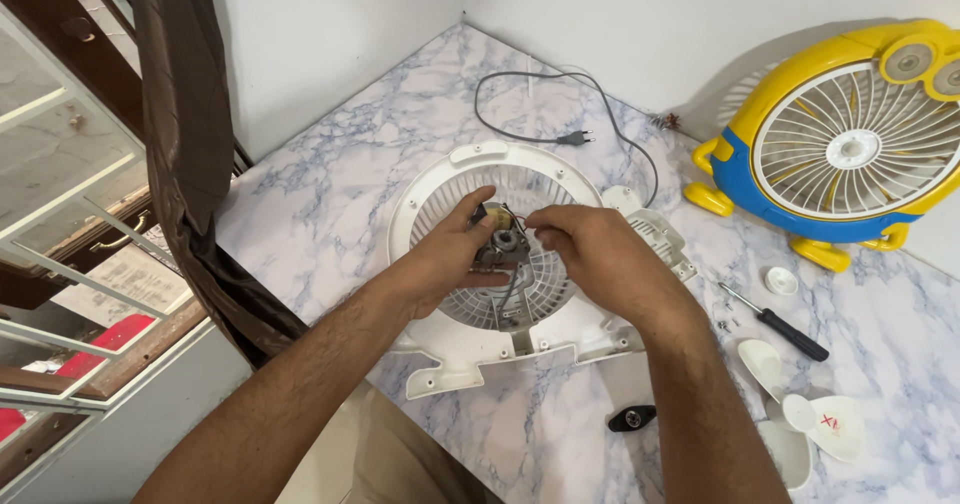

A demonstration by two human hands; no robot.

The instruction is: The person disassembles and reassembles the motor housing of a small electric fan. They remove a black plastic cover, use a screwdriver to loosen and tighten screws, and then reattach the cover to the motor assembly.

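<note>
Both hands pinch the small motor [500, 241] at the hub of the white fan shell [520, 264]: left hand [455, 259] grips its side, right hand [590, 254] its top. The motor's axis points up; the shell lies flat mid-counter [330, 194]. A tug could snap its thin wires.

No packages, labels, signs or screens in view.

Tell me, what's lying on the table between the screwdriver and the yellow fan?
In the head view, a small white round cap lies between the screwdriver and the yellow fan.
</note>
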